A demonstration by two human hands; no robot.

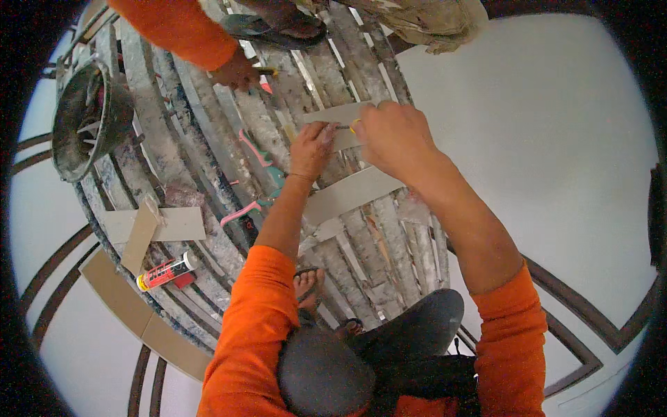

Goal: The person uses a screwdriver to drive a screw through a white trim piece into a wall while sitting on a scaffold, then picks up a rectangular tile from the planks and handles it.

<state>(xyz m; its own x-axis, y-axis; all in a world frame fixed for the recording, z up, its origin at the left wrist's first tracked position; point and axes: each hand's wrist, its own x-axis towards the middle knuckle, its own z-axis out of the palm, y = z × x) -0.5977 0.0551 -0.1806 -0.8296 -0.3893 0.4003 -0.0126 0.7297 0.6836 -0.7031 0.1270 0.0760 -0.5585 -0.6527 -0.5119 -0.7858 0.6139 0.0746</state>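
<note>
My right hand (396,138) is closed around a slim tool with a yellow collar (356,126) and a thin dark shaft (343,127), perhaps a screwdriver. The shaft points left towards the fingers of my left hand (312,148). Those fingers grip the left end of a pale board strip (333,114), close to the tool's tip. Nearer to me lies a second pale strip (357,194) across the slats. Left of my left wrist is a cutting tool with pink and green handles (255,148), spread apart; my forearm partly hides it.
Beneath everything is a dirty slatted platform (359,255) with gaps. A bucket (94,130) holding tools stands left. Crossed board strips (185,224) and a cartridge (167,271) lie lower left. A co-worker's hand (237,73) holds a yellow-and-dark tool beyond. A pale panelled surface (531,135) lies right.
</note>
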